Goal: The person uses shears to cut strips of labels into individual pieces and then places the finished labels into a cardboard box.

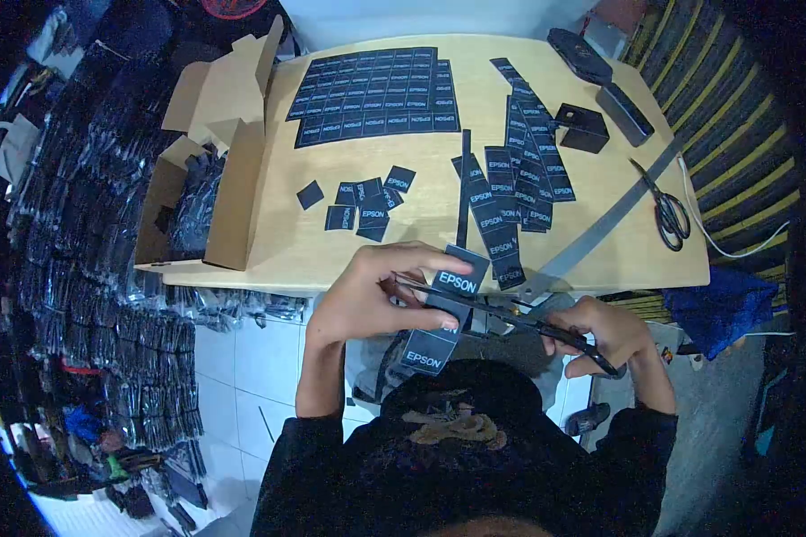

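My left hand (381, 291) pinches a black strip of EPSON labels (425, 350) between thumb and fingers, near the table's front edge. In my right hand (600, 333) are black-handled scissors (533, 320), their blades reaching left across the strip between its printed labels. Several small cut labels (372, 221) lie loose on the table (287, 246) beyond my left hand. Long label strips (501, 234) overlap one another beyond the scissors. Large uncut label sheets (367, 89) are stacked at the back of the table.
An open cardboard box (233, 197) holding plastic-wrapped items stands at the left. On the right lie a second pair of scissors (670, 219), a long metal ruler (600, 228), a black box (582, 128) and dark cases (625, 115). A white cable (716, 246) runs beside the right edge.
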Demonstrator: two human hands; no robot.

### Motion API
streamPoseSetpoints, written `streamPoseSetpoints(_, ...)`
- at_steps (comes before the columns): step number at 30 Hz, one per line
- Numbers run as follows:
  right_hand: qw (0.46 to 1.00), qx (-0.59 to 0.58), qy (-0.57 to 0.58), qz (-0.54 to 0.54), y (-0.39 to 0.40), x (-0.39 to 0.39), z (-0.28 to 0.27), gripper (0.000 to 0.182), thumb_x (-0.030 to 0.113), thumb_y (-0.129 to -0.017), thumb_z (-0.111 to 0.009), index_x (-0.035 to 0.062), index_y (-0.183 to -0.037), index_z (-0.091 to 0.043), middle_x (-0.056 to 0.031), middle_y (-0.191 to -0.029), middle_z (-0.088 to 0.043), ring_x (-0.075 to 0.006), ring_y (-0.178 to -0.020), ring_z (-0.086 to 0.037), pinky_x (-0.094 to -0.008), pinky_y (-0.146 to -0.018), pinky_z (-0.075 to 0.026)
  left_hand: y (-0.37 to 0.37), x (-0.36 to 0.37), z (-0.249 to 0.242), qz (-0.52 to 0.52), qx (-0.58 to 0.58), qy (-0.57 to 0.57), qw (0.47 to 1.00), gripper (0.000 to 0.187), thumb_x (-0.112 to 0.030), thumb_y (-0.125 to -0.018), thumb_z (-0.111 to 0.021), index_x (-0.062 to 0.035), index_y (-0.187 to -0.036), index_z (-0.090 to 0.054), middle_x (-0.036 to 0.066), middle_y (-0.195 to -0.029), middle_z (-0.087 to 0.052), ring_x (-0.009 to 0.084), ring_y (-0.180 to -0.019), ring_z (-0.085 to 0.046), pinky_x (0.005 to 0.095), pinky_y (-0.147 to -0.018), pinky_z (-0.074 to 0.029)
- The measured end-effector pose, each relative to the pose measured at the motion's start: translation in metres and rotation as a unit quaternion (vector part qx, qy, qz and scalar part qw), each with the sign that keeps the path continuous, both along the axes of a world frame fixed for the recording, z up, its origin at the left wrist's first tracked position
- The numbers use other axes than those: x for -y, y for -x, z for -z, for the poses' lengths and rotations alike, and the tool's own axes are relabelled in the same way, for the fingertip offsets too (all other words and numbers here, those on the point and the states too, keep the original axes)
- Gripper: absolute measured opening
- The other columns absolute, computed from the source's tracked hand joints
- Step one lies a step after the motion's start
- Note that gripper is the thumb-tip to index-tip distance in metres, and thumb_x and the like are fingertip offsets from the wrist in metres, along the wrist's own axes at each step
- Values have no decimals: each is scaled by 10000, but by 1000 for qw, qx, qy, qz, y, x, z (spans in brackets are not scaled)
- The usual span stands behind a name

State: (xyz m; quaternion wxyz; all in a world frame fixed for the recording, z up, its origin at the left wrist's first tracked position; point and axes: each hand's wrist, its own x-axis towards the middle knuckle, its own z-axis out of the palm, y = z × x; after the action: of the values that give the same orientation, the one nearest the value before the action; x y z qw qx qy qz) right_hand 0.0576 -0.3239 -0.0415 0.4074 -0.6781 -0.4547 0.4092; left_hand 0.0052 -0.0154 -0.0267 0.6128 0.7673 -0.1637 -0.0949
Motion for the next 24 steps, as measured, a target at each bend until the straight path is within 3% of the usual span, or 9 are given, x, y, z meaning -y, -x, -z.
streamPoseSetpoints(2, 999, -35, -13, 36, 2, 0, 5, 440, 376, -627, -782, 32, -820, -587, -4, -604, -515, -115, -527, -497, -263, -496, -380, -1, -1, 2, 14, 6, 18, 1000, 479, -95, -618, -807, -119, -1070, -651, 58, -1000, -637, 86, -767, -615, 192, -598, -516)
streamPoseSetpoints(6, 999, -8, -17, 42, 2, 2, 6, 386, 344, -648, -780, 32, -764, -586, -19, -611, -547, -110, -540, -518, -258, -497, -392, -1, -1, -1, 4, -5, 9, 1000, 498, -110, -597, -821, -117, -1066, -655, 56, -983, -645, 73, -750, -607, 191, -589, -511)
streamPoseSetpoints(10, 998, 3, -9, 65, 6, 0, 3, 284, 225, -718, -758, 27, -682, -557, -67, -573, -539, -174, -501, -518, -311, -486, -381, -5, -6, 10, -2, -5, 24, 1000, 510, -112, -594, -827, -114, -1074, -654, 21, -936, -650, 12, -666, -552, 148, -494, -393)
streamPoseSetpoints(11, 997, 9, 0, 73, 5, 2, 6, 295, 232, -712, -764, 25, -684, -556, -70, -574, -538, -168, -503, -514, -307, -485, -378, -5, -7, 4, 0, -28, 12, 1000, 550, 23, -589, -801, -28, -1102, -609, 52, -924, -643, 70, -766, -616, 171, -601, -489)
streamPoseSetpoints(12, 997, 15, 8, 81, 5, 4, 9, 305, 239, -705, -770, 22, -686, -556, -73, -575, -538, -161, -505, -511, -303, -484, -376, -7, -9, 6, -1, -26, 10, 1000, 550, 23, -589, -801, -28, -1102, -609, 52, -924, -643, 70, -766, -616, 171, -601, -489)
streamPoseSetpoints(14, 994, 19, 11, 109, 6, 12, 18, 303, 238, -701, -775, 25, -689, -559, -61, -575, -537, -142, -510, -503, -297, -484, -372, -12, -15, 15, -41, -30, 48, 998, 522, -40, -635, -796, -89, -1123, -616, -8, -794, -644, -13, -564, -471, 138, -490, -351)
streamPoseSetpoints(15, 990, 21, 15, 137, 8, 16, 22, 302, 238, -697, -779, 27, -692, -563, -50, -574, -536, -124, -516, -496, -291, -483, -368, -16, -19, 15, -50, -29, 15, 998, 520, -4, -649, -777, -81, -1133, -606, -32, -680, -612, -17, -543, -467, 137, -487, -341)
streamPoseSetpoints(18, 977, -37, 44, 207, 16, 24, 26, 281, 218, -694, -783, 37, -700, -568, -13, -575, -530, -91, -527, -475, -273, -482, -359, -23, -26, 21, -63, -14, 16, 998, 514, 0, -646, -776, -79, -1126, -610, -55, -602, -566, -22, -515, -435, 144, -471, -311)
streamPoseSetpoints(24, 971, -113, 65, 200, 14, 30, 32, 424, 366, -590, -815, 32, -738, -602, 6, -605, -544, -68, -564, -497, -238, -491, -371, -24, -23, 15, -39, -23, -6, 999, 524, 4, -644, -771, -82, -1134, -606, -50, -582, -573, -21, -498, -428, 137, -473, -302)
